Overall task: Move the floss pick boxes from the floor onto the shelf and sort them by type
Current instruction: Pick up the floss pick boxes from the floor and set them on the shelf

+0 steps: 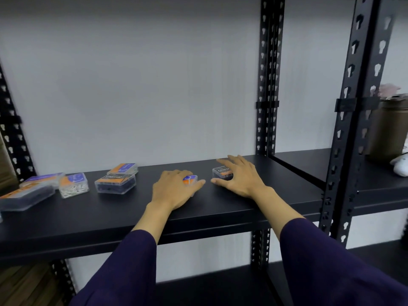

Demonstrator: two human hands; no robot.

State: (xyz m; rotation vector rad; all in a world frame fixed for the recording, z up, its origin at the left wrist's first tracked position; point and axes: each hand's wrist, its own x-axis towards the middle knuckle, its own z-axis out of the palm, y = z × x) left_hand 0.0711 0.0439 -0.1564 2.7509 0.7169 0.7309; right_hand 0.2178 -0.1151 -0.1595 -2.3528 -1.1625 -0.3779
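Head view: charcoal box (222, 172) apparently under right fingers (229, 162).

The light is soft and even, rather cool, and seems to come from above and in front. The white wall (132, 85) is bright but shows no glare. The black shelf (242, 208) carries a faint sheen along its front edge, and the hands throw only weak shadows on it. The middle is fairly sharp. Toward the left edge the boxes (26, 193) and the upright post (13, 138) are smeared by blur. The wide lens bends the posts (362, 107) at the right so they lean.
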